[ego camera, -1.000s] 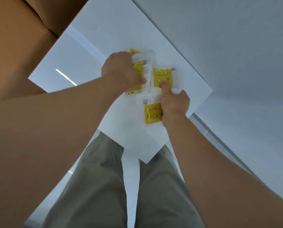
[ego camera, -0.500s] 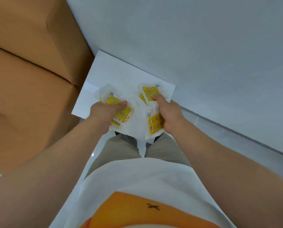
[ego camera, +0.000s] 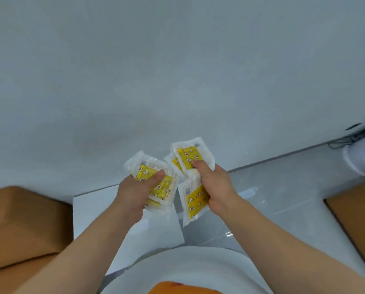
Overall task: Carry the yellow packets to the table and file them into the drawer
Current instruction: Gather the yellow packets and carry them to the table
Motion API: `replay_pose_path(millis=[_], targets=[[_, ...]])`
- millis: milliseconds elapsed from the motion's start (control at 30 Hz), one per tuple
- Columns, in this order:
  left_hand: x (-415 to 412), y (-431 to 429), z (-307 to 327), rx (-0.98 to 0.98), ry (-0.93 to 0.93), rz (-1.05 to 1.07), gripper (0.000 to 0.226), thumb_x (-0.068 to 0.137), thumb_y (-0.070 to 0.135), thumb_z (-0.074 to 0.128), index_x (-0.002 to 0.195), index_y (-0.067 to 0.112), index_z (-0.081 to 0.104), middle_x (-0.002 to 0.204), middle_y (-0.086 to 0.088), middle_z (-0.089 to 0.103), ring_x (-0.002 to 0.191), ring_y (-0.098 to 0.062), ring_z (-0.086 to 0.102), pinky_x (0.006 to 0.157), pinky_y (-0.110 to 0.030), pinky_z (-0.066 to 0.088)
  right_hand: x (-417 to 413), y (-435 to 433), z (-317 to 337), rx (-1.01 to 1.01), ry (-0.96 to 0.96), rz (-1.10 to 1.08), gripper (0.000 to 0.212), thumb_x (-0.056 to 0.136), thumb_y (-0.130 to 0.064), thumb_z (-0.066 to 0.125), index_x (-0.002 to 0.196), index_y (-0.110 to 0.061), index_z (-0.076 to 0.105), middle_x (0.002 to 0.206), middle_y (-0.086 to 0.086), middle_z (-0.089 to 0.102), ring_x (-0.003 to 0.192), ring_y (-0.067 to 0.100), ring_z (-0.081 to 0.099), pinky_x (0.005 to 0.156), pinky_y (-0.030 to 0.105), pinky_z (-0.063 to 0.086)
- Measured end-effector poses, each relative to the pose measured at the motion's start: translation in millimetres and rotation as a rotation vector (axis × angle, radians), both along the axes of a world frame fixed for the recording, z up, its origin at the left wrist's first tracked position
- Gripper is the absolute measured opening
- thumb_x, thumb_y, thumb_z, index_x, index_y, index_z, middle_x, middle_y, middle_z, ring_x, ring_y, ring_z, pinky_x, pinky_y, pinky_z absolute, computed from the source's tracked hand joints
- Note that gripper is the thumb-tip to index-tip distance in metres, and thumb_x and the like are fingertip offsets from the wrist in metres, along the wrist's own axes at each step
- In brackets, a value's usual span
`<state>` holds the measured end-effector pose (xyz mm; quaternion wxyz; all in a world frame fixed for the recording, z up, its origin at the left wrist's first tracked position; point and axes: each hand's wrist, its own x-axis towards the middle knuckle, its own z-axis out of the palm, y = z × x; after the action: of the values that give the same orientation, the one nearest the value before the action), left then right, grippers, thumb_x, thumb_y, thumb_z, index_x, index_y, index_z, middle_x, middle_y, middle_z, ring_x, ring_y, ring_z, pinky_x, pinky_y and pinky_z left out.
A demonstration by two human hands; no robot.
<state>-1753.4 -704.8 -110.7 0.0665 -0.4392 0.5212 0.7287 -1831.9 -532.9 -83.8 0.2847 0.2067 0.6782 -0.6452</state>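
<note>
I'm clamping a stack of yellow packets (ego camera: 156, 184) in my left hand (ego camera: 132, 194) and pinching a looser fan (ego camera: 188, 157) in my right hand (ego camera: 216, 187), mid-frame; the fan risks slipping out while I'm walking

Grey floor (ego camera: 283, 200) with white sheet (ego camera: 88, 211), cardboard boxes (ego camera: 24, 225)

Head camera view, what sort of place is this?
Probably a stockroom or packing area: brown cardboard boxes on a glossy grey floor, a bare white wall, and bundles of sealed yellow packets.
</note>
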Motion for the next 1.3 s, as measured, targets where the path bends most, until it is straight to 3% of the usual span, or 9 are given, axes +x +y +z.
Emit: replay_pose_path(millis=[167,367,567,667,767,867,967,1133,1300], targets=[[-28.8,61.7,27.3,-0.021,0.075,-0.225,0.047,0.072,0.03,0.089,0.113,0.014,0.072,0.099,-0.006,0.079,0.091,-0.03,0.076,0.088,-0.054,0.059,3.3,78.6,24.5,-0.09,0.054,-0.247,0.015,0.087,-0.03,0.077,0.098,-0.022,0.074,0.086,0.002,0.08,0.077,0.022,0.077,0.068,0.036,0.062],[-60.3,174.1,55.4,-0.072,0.146,-0.46,0.063,0.055,0.044,0.09,0.11,0.02,0.073,0.098,-0.002,0.079,0.093,-0.028,0.076,0.092,-0.055,0.057,27.3,193.7,34.4,-0.153,0.095,-0.563,0.022,0.087,-0.032,0.077,0.106,-0.021,0.074,0.088,0.002,0.08,0.077,0.022,0.077,0.065,0.034,0.059],[-54.0,308.2,70.7,-0.05,0.173,-0.686,0.041,0.077,0.031,0.084,0.114,0.018,0.071,0.099,-0.004,0.079,0.093,-0.027,0.076,0.089,-0.054,0.059,78.6,313.6,40.8,-0.184,0.126,-0.844,0.019,0.089,-0.032,0.076,0.105,-0.022,0.073,0.085,0.001,0.079,0.067,0.016,0.076,0.056,0.029,0.058],[-41.6,380.2,72.6,-0.029,0.188,-0.807,0.043,0.079,0.03,0.083,0.116,0.015,0.071,0.101,-0.006,0.079,0.093,-0.028,0.076,0.089,-0.053,0.059,111.2,375.1,39.7,-0.16,0.134,-0.964,0.022,0.087,-0.035,0.077,0.104,-0.022,0.074,0.084,0.0,0.079,0.07,0.017,0.076,0.061,0.033,0.06],[-27.3,451.9,72.2,0.011,0.202,-0.917,0.046,0.078,0.032,0.082,0.119,0.015,0.069,0.102,-0.005,0.079,0.092,-0.025,0.076,0.082,-0.046,0.06,145.9,437.4,39.3,-0.142,0.145,-1.088,0.022,0.086,-0.035,0.078,0.103,-0.022,0.074,0.088,0.002,0.079,0.08,0.023,0.076,0.075,0.042,0.063],[-8.3,520.4,73.2,0.032,0.188,-1.066,0.057,0.07,0.038,0.082,0.121,0.016,0.069,0.104,-0.005,0.078,0.094,-0.026,0.076,0.083,-0.046,0.06,188.5,495.8,41.0,-0.123,0.16,-1.239,0.019,0.087,-0.034,0.077,0.101,-0.021,0.074,0.091,0.004,0.079,0.077,0.022,0.075,0.072,0.04,0.061],[9.7,582.3,73.2,0.032,0.157,-1.197,0.05,0.076,0.036,0.082,0.119,0.015,0.07,0.104,-0.006,0.078,0.095,-0.028,0.076,0.086,-0.048,0.059,231.7,542.8,40.9,-0.106,0.176,-1.418,0.016,0.088,-0.033,0.077,0.099,-0.023,0.074,0.088,0.002,0.08,0.071,0.018,0.075,0.059,0.033,0.061],[39.9,684.5,63.4,0.036,0.132,-1.433,0.04,0.082,0.034,0.079,0.117,0.015,0.07,0.101,-0.004,0.079,0.092,-0.024,0.076,0.075,-0.038,0.059,290.9,604.4,27.0,-0.097,0.182,-1.703,0.021,0.089,-0.035,0.074,0.107,-0.025,0.074,0.092,0.001,0.08,0.084,0.023,0.077,0.073,0.04,0.062],[74.1,788.7,49.6,0.086,0.065,-1.642,0.037,0.086,0.031,0.078,0.117,0.014,0.07,0.102,-0.005,0.079,0.092,-0.024,0.077,0.081,-0.042,0.06,340.5,670.1,13.7,-0.078,0.169,-1.972,0.023,0.088,-0.04,0.073,0.109,-0.03,0.072,0.093,-0.002,0.08,0.086,0.022,0.076,0.079,0.043,0.062]])
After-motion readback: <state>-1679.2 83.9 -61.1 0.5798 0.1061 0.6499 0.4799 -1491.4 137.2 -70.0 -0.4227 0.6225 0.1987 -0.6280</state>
